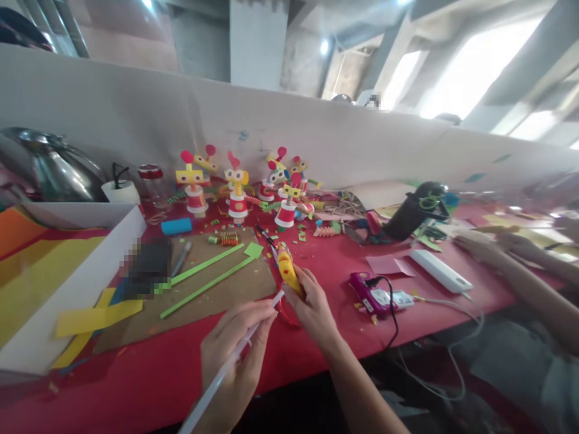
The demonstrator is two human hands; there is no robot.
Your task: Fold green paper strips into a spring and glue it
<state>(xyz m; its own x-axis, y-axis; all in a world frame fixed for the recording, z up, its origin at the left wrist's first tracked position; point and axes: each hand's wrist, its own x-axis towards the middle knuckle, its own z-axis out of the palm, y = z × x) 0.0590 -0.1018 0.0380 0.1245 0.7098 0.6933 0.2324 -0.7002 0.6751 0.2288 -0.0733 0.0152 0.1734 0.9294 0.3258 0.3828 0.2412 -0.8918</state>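
Observation:
My left hand (239, 355) pinches a long whitish glue stick (212, 389) that runs down towards the bottom of the view. Its upper tip is at the rear of a yellow glue gun (286, 265); whether it sits inside the gun I cannot tell. My right hand (312, 307) is closed around that gun, whose nozzle points away from me. Just left of the gun lies a brown cardboard sheet (194, 310) with green paper strips (208, 286) on it. Beyond are several paper-cup figures (237, 202) with yellow heads.
A white box (131, 226) and yellow paper strips (97, 319) lie left. To the right are a purple power strip (368, 295) with cables, a white bar-shaped device (441, 271) and a black bottle (407, 214). Another person's arm (515, 280) reaches in from the right.

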